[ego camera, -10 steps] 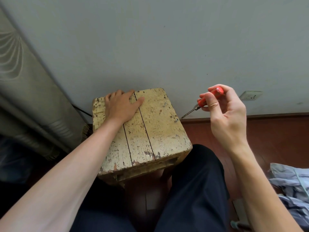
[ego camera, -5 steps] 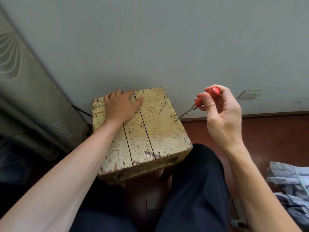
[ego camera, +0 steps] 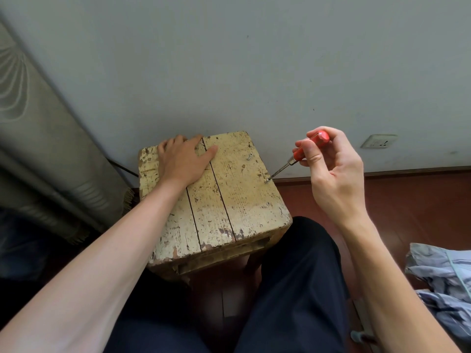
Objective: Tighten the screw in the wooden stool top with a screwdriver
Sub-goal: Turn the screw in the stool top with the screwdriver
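Note:
A worn, yellow-painted wooden stool top [ego camera: 237, 200] made of three planks stands between my knees against the wall. My left hand [ego camera: 182, 160] lies flat on its far left part, fingers spread, holding nothing. My right hand [ego camera: 331, 171] grips the red handle of a small screwdriver [ego camera: 298, 155], whose metal shaft slants down to the left. The tip rests on a screw [ego camera: 266, 181] at the stool's right edge. A second screw [ego camera: 249, 156] sticks up near the far right corner, and another [ego camera: 267, 203] sits lower on the right plank.
A grey wall rises right behind the stool, with a wall socket [ego camera: 379, 141] low at the right. A grey curtain [ego camera: 38, 138] hangs at the left. Crumpled light blue cloth [ego camera: 443, 281] lies on the red-brown floor at the right. My dark trouser legs flank the stool.
My right hand has brought the screwdriver leftwards and down, from off the stool's right side until its tip meets the screw at the right edge. My left hand has stayed flat on the stool.

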Available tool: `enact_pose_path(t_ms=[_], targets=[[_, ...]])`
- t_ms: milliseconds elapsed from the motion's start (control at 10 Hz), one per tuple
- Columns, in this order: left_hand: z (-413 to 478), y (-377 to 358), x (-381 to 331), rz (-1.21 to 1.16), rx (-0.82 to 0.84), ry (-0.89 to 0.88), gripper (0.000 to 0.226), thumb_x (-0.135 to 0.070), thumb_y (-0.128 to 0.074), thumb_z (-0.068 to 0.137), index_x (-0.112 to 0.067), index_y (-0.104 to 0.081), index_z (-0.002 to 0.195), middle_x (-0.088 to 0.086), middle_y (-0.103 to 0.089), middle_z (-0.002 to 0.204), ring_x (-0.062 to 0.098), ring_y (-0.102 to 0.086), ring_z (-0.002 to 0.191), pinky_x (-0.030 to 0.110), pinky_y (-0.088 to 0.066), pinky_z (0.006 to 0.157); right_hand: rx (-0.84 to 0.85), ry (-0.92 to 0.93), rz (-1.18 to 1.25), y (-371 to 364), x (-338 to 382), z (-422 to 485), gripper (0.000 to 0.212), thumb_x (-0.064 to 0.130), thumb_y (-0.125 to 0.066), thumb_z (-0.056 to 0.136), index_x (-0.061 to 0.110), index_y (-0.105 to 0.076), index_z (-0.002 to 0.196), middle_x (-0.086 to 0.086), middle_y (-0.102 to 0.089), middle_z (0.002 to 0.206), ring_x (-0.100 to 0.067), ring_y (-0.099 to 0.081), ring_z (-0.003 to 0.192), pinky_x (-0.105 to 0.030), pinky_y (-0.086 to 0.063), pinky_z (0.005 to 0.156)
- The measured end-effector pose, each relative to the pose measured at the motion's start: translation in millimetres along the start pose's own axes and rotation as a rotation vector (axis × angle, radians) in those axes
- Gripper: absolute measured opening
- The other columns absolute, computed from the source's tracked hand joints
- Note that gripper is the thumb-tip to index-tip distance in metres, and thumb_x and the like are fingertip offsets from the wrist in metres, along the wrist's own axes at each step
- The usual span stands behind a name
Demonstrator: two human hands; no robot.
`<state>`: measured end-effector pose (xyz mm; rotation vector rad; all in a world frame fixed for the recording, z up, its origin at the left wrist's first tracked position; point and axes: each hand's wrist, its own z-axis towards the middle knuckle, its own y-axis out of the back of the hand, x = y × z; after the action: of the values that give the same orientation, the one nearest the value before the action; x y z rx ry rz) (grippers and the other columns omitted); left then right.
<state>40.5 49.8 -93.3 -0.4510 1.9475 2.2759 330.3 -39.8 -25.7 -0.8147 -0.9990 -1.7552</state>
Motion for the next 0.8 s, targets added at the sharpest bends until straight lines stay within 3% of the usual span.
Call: enact_pose_path(t_ms=[100,400,600,800], targets=[[-0.1,0.6,-0.5,-0.003,-0.001,-0.002,0.078,-0.084,-0.029,0.09,-0.036,-0.048,0.148,0.008,-0.056,0.139,0.03,-0.044,0.135,0.046,-0.026,0.115,0.014,-0.002,0.005,-0.1,0.8,-0.9,0.011,0.035,-0.065,0.109,0.029,-0.063,0.117,0.0,-0.078,0.102,-0.018,-0.08,0.095,-0.034,-0.065,0.09],[0.4,-0.4,0.0,0.005,0.003,0.0,0.078,-0.084,-0.028,0.09,-0.037,-0.047,0.149,0.007,-0.055,0.139,0.029,-0.043,0.134,0.045,-0.025,0.115,0.051,-0.012,-0.017,-1.6,3.9,-4.1,0.019,0.041,-0.064,0.107,0.026,-0.064,0.119,0.0,-0.078,0.103,-0.02,-0.079,0.098,-0.052,-0.063,0.091],[1.2,-0.9,0.8,0.016,-0.003,0.001,0.078,-0.085,-0.027,0.09,-0.037,-0.047,0.149,0.008,-0.054,0.141,0.031,-0.042,0.135,0.045,-0.025,0.114,0.095,-0.008,-0.025,-0.2,6.5,-5.1,0.016,0.047,-0.063,0.105,0.035,-0.064,0.115,0.005,-0.078,0.106,-0.019,-0.079,0.099,-0.056,-0.062,0.091],[1.1,-1.3,0.9,0.013,-0.004,0.002,0.08,-0.086,-0.026,0.089,-0.037,-0.047,0.149,0.007,-0.055,0.142,0.029,-0.043,0.135,0.045,-0.025,0.114,0.161,0.03,-0.036,0.1,6.2,-9.1,0.027,0.058,-0.062,0.104,0.037,-0.063,0.12,0.009,-0.078,0.114,-0.017,-0.077,0.106,-0.053,-0.062,0.095]])
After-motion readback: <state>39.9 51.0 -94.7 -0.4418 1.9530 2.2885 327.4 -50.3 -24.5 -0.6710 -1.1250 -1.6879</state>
